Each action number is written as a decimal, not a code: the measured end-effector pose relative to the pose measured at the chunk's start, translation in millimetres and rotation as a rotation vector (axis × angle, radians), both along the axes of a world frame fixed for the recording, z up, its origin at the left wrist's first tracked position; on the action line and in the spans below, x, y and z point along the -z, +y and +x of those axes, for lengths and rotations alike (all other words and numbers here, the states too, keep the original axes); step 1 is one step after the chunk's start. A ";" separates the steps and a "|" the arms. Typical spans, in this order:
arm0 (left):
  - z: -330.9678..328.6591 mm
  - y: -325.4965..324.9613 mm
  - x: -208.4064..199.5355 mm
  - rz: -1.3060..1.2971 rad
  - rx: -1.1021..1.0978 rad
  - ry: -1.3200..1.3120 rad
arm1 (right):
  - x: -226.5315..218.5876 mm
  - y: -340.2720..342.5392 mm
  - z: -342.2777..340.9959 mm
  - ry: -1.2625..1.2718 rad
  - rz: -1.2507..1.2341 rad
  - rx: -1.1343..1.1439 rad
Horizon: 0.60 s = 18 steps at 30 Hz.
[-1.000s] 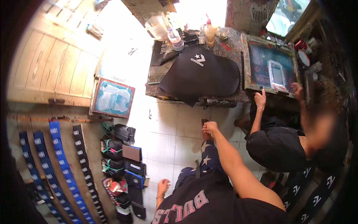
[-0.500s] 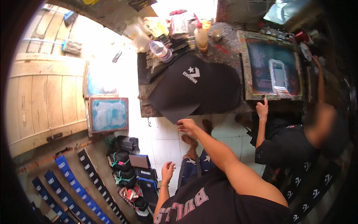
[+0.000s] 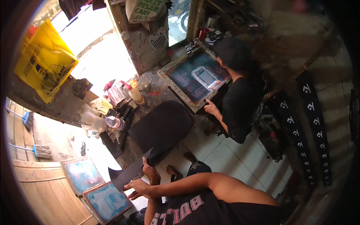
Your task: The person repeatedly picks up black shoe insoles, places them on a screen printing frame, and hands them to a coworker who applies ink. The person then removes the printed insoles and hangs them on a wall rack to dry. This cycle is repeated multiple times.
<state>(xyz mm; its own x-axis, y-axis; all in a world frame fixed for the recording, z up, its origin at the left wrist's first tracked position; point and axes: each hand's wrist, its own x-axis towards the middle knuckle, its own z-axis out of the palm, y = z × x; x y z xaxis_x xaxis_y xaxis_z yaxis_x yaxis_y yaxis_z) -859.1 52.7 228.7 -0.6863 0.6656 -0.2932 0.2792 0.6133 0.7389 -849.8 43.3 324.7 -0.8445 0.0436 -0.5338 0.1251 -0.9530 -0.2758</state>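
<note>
A thin black sheet (image 3: 126, 174) is off the bench, tilted and curled in front of me; its printed face does not show. My left hand (image 3: 151, 174) has its thumb up against the sheet's right part, with the fingers partly hidden. Crossing in front of the left wrist, my right hand (image 3: 139, 187) pinches the sheet's lower edge at the fingertips, its other fingers apart. Beyond both hands, a dark rounded pad (image 3: 163, 123) lies on the stained bench (image 3: 153, 83).
A co-worker (image 3: 240, 101) leans over a framed screen (image 3: 178, 77) at the bench's right. Bottles (image 3: 135, 96) and clutter stand along its far side. Two more framed screens (image 3: 107, 202) are at lower left. Printed black strips (image 3: 320, 135) lie at right.
The sheet has come off the pad, toward me and to the left. My left hand has risen to it. My view has turned right, and the co-worker now bends over the framed screen.
</note>
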 end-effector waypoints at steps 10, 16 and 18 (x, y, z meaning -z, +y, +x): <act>-55.8 -27.1 -13.8 0.209 0.219 0.260 | -70.4 50.7 18.8 0.256 0.904 -0.007; -68.6 2.7 -21.9 0.601 0.181 0.759 | -94.8 53.8 33.6 0.087 1.573 0.231; -71.2 16.2 -40.7 0.535 0.130 0.599 | -94.5 51.3 38.3 -0.060 1.598 0.208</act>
<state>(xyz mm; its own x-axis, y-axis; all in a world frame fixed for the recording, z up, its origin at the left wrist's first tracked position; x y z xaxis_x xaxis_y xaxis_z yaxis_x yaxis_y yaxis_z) -930.4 68.9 269.4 -0.5332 0.6969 0.4796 0.7650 0.1550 0.6252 -811.5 94.7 419.2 -0.7336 0.6655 0.1380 0.0832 0.2894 -0.9536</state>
